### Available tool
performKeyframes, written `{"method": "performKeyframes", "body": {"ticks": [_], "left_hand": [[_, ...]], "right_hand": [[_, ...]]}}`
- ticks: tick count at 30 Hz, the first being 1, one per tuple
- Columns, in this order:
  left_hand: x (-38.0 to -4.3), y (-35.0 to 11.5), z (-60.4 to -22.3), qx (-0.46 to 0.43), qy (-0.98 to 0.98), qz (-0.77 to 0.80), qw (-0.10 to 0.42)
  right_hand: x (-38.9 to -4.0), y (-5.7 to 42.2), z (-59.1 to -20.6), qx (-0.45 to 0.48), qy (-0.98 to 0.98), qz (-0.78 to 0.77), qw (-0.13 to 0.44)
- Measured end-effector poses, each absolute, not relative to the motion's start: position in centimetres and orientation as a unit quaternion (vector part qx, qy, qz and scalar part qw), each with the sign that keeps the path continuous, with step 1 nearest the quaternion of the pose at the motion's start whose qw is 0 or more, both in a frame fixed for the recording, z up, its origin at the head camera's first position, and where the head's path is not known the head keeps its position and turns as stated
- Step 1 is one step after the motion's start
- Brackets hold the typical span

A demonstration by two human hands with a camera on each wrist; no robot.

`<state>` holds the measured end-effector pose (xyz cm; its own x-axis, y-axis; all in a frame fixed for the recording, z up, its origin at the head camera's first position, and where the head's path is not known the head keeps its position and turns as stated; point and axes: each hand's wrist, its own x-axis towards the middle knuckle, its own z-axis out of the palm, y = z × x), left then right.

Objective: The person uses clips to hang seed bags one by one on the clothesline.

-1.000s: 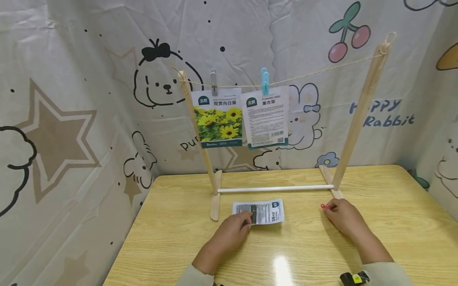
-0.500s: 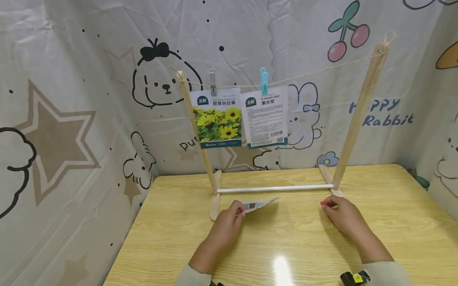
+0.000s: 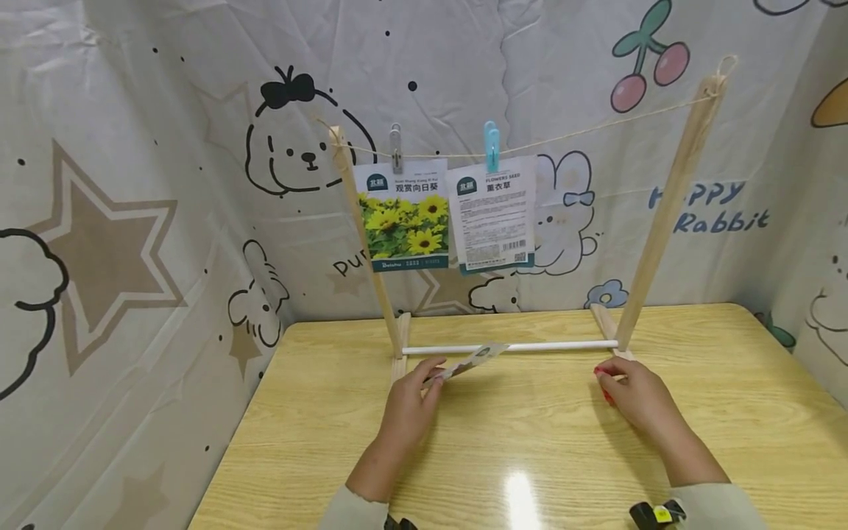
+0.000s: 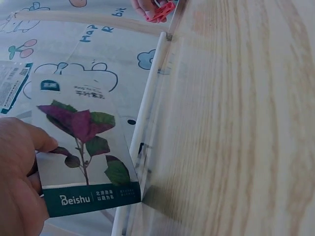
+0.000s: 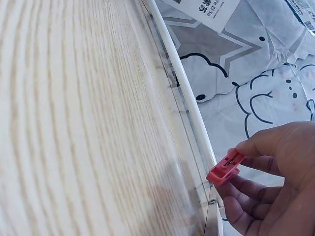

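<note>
My left hand (image 3: 405, 414) pinches a seed packet (image 4: 81, 142) by its edge, thumb on the face that pictures a purple-and-green leafy plant. In the head view that packet is seen nearly edge-on, tilted above the table in front of the white rod (image 3: 556, 346). Over on the right, my right hand (image 3: 634, 390) holds a red clothespin (image 5: 226, 167) between thumb and fingers, by the rack's right foot. Two more packets hang from the string: a sunflower packet (image 3: 404, 221) under a grey clothespin (image 3: 396, 147), and a text-side packet (image 3: 493, 217) under a blue clothespin (image 3: 492, 147).
The wooden rack has a left post (image 3: 371, 250) and a right post (image 3: 669, 213), with a thin string (image 3: 596, 129) tied between their tops. Behind it hangs a printed cloth (image 3: 218, 184). A wood-grain table (image 3: 530, 442) carries the rack.
My left hand has lifted the packet off the table, tilting it up and turning it while moving slightly left and away. My right hand stays nearly in place, the red clothespin shifting in its fingers.
</note>
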<state>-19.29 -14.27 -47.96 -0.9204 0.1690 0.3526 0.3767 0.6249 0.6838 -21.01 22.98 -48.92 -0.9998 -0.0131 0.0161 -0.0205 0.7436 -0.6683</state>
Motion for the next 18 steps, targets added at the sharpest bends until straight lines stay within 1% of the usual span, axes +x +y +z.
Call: {"method": "performKeyframes", "body": {"ticks": [3, 7, 12, 18], "left_hand": [[-19.34, -14.26, -47.89, -0.139, -0.891, -0.403, 0.155], [-19.58, -14.40, -47.75, -0.113, -0.885, -0.422, 0.161], [-19.80, -14.85, -47.59, -0.096, -0.872, -0.455, 0.155], [-19.91, -15.22, -47.52, -0.073, -0.851, -0.502, 0.137]], "right_hand": [[-20.98, 22.92, -48.87, 0.006, -0.934, 0.357, 0.011], [-20.98, 22.97, -48.66, 0.011, -0.934, 0.355, 0.027], [-20.92, 22.90, -48.64, 0.018, -0.934, 0.354, 0.056], [-20.90, 22.76, -48.69, 0.017, -0.932, 0.354, 0.073]]}}
